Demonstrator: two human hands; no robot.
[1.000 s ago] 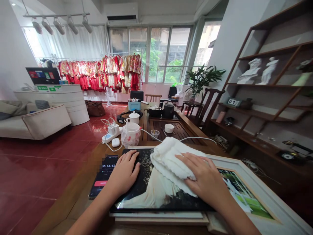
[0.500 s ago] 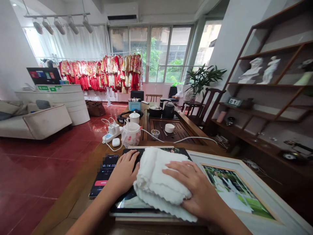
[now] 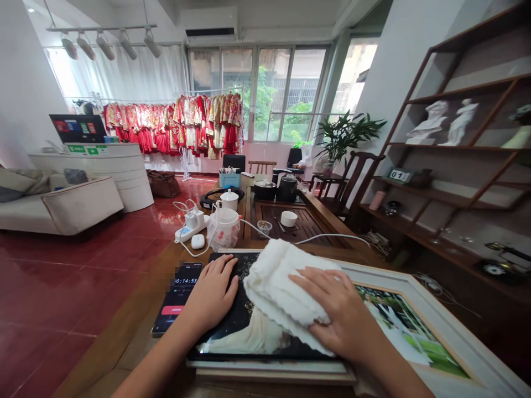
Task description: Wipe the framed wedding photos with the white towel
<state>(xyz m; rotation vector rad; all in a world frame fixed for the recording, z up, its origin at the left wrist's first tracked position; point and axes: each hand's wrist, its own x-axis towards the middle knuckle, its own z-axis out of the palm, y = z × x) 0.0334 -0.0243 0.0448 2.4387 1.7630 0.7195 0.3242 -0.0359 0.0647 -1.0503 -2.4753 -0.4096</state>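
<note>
Towel [image 3: 282, 290], white, scallop-edged, probably terry, bunched under right hand [image 3: 338, 309].

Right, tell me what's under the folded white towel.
The folded white towel, pressed by the right hand, lies on a glossy dark photo panel showing a white gown. The part of the picture beneath the towel is covered and cannot be seen.
</note>
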